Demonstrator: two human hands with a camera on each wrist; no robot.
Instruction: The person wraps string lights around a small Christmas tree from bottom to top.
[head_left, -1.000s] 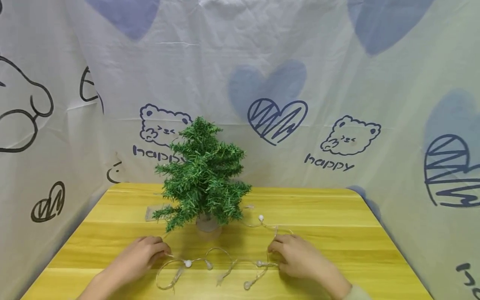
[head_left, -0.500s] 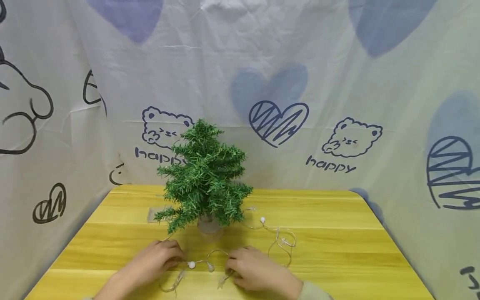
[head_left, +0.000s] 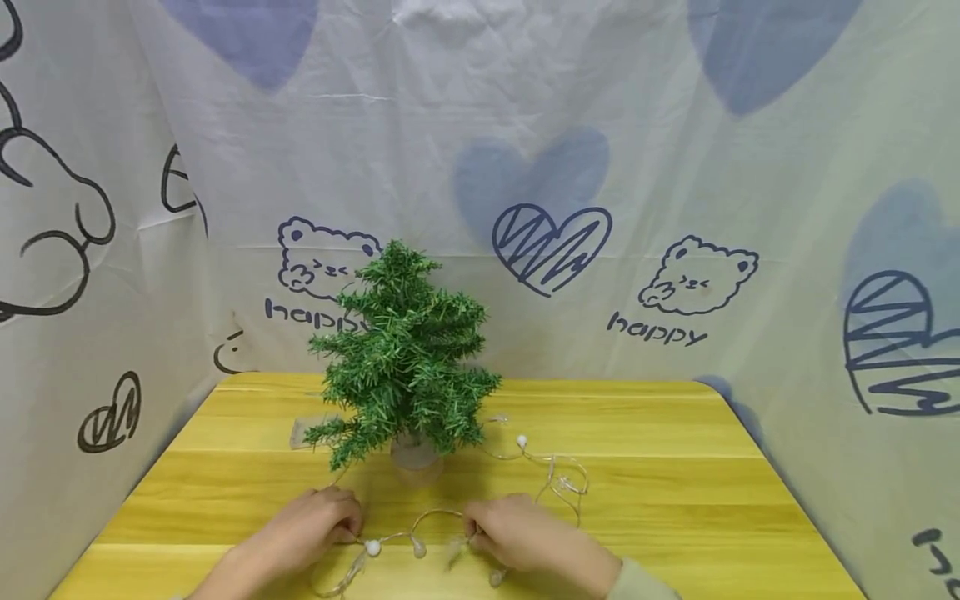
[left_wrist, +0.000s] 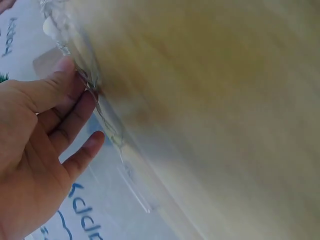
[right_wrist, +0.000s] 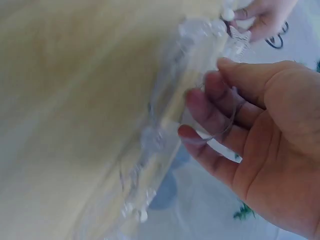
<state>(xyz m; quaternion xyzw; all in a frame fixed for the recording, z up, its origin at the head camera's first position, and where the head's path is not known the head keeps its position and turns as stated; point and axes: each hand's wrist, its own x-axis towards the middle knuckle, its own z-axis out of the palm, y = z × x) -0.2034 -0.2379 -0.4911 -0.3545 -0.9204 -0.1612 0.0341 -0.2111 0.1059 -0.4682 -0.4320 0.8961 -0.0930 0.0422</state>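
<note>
A string of fairy lights on clear wire (head_left: 435, 512) lies along the front of the table, with small round bulbs (head_left: 373, 547) on it. My left hand (head_left: 322, 517) pinches the wire between thumb and fingers, just left of a white bulb; the left wrist view shows this pinch closely. Toward the middle, my right hand (head_left: 517, 533) holds another stretch of it between thumb and index finger. In the right wrist view, a loop of wire crosses its other fingers, and a clear star (right_wrist: 240, 36) hangs near the thumb tip. A small green artificial tree (head_left: 401, 367) stands upright behind both hands.
The tree's pale round base (head_left: 416, 457) stands on the yellow wood-grain table (head_left: 660, 467). More wire and a white bulb (head_left: 522, 441) lie to its right. A clear flat piece (head_left: 303, 432) lies at its left. A printed cloth (head_left: 555, 108) hangs behind and at both sides.
My right hand has released the right part of the light string and moved left to its middle, taking hold there. My left hand has shifted slightly right and nearer the front, still holding the wire.
</note>
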